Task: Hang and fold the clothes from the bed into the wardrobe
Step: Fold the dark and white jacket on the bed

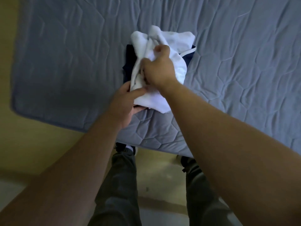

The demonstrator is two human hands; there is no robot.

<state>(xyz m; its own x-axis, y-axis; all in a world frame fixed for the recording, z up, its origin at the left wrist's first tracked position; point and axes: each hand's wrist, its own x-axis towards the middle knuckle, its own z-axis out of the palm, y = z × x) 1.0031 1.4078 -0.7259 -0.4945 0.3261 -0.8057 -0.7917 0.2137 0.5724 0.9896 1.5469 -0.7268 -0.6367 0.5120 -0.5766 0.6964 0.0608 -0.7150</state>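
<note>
A crumpled white garment (172,39) lies on top of a dark navy garment (128,57) near the front edge of the bed (65,62). My right hand (158,69) is closed on a bunch of the white cloth from above. At the pile's near left corner, my left hand (128,101) has its thumb over the white cloth and its fingers under the pile's edge. The navy garment is mostly hidden beneath the white one. No wardrobe is in view.
The bed carries a grey-blue quilted cover, and its corner (17,105) is at the left. Yellowish floor (32,144) lies left of and below the bed. My legs in dark trousers (120,185) stand against the bed's front edge.
</note>
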